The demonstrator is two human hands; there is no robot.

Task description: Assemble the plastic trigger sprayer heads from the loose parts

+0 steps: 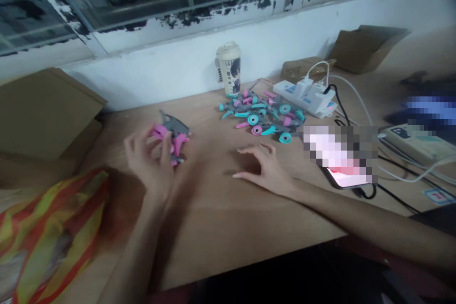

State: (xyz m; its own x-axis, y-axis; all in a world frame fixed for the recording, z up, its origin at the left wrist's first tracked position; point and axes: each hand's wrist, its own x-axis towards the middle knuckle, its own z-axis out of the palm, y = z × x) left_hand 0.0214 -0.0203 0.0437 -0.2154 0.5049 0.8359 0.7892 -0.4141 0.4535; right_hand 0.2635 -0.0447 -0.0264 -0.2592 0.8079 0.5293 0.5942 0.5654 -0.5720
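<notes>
My left hand (151, 161) is smeared by motion, with its fingers curled in front of a small pile of pink and grey plastic pieces (181, 140). Pink shows between its fingers, but I cannot tell whether they grip a piece or it lies behind them. Over the wooden table (221, 228), my right hand (263, 168) holds nothing; thumb and forefinger are curved and apart. Beyond it lies a larger heap of small grey, teal and pink plastic parts (263, 116), some with round ring-shaped ends.
A paper coffee cup (231, 71) stands behind the heap by the wall. Right are a power strip (302, 97), a blurred-out phone (342, 159) and cables. Left are a brown cardboard box (46, 114) and a red-yellow striped bag (57, 232).
</notes>
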